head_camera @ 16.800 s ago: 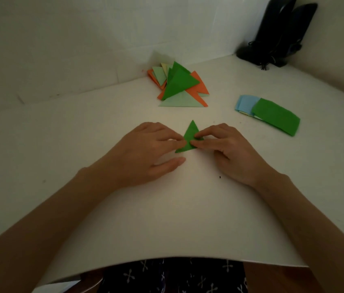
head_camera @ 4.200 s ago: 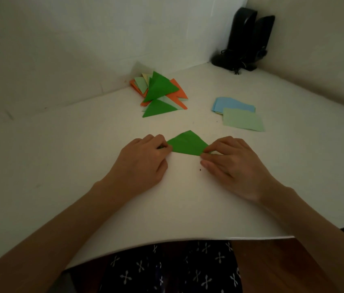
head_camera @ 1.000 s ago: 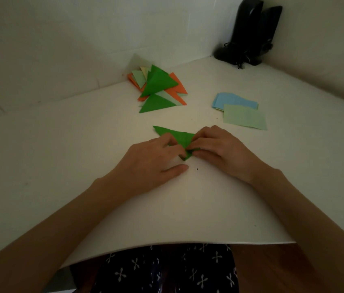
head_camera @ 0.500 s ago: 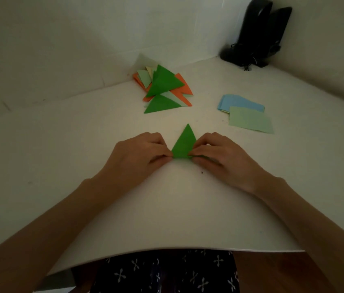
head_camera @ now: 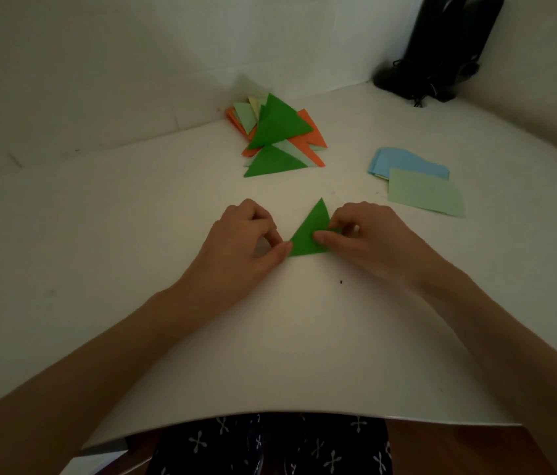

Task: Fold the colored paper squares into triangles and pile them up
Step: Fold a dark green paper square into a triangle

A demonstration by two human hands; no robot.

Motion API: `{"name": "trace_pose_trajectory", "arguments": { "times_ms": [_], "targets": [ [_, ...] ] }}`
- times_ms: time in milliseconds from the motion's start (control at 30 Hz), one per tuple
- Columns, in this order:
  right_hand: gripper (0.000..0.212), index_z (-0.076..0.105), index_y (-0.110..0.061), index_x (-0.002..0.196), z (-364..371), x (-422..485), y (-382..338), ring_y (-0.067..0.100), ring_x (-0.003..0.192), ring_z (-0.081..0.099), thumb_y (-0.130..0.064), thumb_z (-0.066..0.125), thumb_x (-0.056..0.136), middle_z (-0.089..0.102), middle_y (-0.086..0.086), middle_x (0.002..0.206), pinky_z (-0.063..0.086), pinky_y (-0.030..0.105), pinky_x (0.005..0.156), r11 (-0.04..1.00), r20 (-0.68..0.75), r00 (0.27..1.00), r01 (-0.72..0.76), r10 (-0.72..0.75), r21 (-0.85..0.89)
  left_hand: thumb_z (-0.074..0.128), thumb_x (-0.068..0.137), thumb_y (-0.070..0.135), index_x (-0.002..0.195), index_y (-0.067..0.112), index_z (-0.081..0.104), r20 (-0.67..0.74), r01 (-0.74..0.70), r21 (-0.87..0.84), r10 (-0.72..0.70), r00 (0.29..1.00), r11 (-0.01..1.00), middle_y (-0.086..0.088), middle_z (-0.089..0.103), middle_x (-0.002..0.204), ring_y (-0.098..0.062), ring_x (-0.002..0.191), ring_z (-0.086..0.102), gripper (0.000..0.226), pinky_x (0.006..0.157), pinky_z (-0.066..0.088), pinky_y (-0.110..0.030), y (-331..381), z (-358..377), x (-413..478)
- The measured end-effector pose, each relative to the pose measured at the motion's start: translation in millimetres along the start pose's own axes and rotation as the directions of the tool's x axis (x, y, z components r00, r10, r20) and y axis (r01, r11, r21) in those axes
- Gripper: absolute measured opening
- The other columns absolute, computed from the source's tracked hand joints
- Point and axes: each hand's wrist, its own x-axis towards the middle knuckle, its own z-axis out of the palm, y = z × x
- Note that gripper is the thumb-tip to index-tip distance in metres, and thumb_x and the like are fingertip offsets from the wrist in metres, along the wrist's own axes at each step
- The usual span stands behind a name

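Green triangle (head_camera: 308, 234) | is held mid-tabletop (head_camera: 167, 337), between near edge and pile (head_camera: 277, 132) at far edge | left corner is pinched by left hand (head_camera: 246, 241), right corner by right hand (head_camera: 369, 238) | risk: layers may be skewed if corners are pulled unevenly; loose pile may be scattered on stacking

White table (head_camera: 126, 255) fills view, near edge curved. Pale wall (head_camera: 106, 63) behind table's far side, faint seam lines on it. Second wall (head_camera: 551, 84) beyond table's right side. Black speakers (head_camera: 441, 46), cable trailing, on table's far right corner. Brown wooden floor (head_camera: 458, 450) below table's near edge. Light dim.
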Motion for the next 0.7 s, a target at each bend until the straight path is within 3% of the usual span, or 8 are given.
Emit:
{"name": "trace_pose_trajectory", "arguments": {
  "times_ms": [133, 300, 433, 567, 633, 700],
  "targets": [
    [0.035, 0.039, -0.028, 0.063, 6, 3, 0, 0.012, 0.075, 0.038, -0.043, 0.057, 0.089, 0.043, -0.011, 0.069, 0.028, 0.017, 0.058, 0.995, -0.031, 0.999, -0.039, 0.037, -0.093, 0.064, 0.086, 0.027, 0.077, 0.012, 0.063, -0.033, 0.026, 0.052, -0.025, 0.999, 0.998, 0.003, 0.044, 0.097, -0.011, 0.092, 0.037, 0.017, 0.082, 0.035, -0.026, 3, 3, 0],
    [0.038, 0.035, -0.024, 0.064, 11, 2, -1, 0.015, 0.077, 0.038, -0.046, 0.051, 0.091, 0.041, -0.007, 0.069, 0.024, 0.029, 0.058, 0.987, -0.072, 0.997, -0.02, 0.009, -0.158, 0.063, 0.085, 0.026, 0.074, 0.018, 0.055, -0.042, 0.015, 0.106, -0.011, 0.999, 0.994, 0.002, 0.042, 0.097, -0.011, 0.092, 0.034, 0.016, 0.081, 0.036, -0.027, 7, 4, 0],
    [0.039, 0.03, -0.024, 0.065, 18, 1, -3, 0.015, 0.078, 0.035, -0.047, 0.044, 0.093, 0.035, -0.008, 0.069, 0.021, 0.028, 0.065, 0.961, -0.102, 0.995, -0.036, 0.008, -0.274, 0.061, 0.085, 0.025, 0.088, 0.016, 0.051, -0.063, 0.002, 0.211, 0.011, 0.998, 0.977, 0.001, 0.04, 0.097, -0.015, 0.091, 0.036, 0.014, 0.075, 0.03, -0.027, 8, 4, -2],
    [0.033, 0.041, -0.018, 0.088, 21, -3, 0, 0.015, 0.087, 0.029, -0.051, 0.041, 0.093, 0.038, -0.003, 0.089, 0.026, 0.031, 0.075, 0.935, -0.18, 0.983, -0.103, 0.043, -0.339, 0.059, 0.082, 0.013, 0.09, 0.016, 0.063, -0.041, -0.134, 0.283, 0.152, 0.988, 0.95, -0.004, 0.055, 0.095, -0.024, 0.087, 0.048, 0.009, 0.072, 0.028, -0.03, 8, 3, -2],
    [0.033, 0.048, -0.016, 0.1, 16, -6, 6, 0.018, 0.093, 0.033, -0.048, 0.043, 0.093, 0.039, -0.001, 0.096, 0.03, 0.032, 0.082, 0.936, -0.172, 0.982, -0.136, 0.082, -0.325, 0.059, 0.083, 0.01, 0.091, 0.018, 0.067, -0.02, -0.147, 0.252, 0.157, 0.987, 0.956, -0.003, 0.057, 0.096, -0.023, 0.087, 0.049, 0.014, 0.073, 0.027, -0.029, 6, 1, -2],
    [0.03, 0.054, -0.014, 0.111, 10, -11, 9, 0.025, 0.101, 0.041, -0.038, 0.049, 0.094, 0.048, 0.005, 0.107, 0.037, 0.038, 0.088, 0.947, -0.222, 0.974, -0.037, -0.036, -0.318, 0.055, 0.084, 0.013, 0.092, 0.018, 0.069, -0.013, -0.185, 0.246, 0.195, 0.981, 0.951, -0.001, 0.06, 0.095, -0.022, 0.086, 0.05, 0.017, 0.073, 0.028, -0.029, 2, -1, -4]
  ]
}}
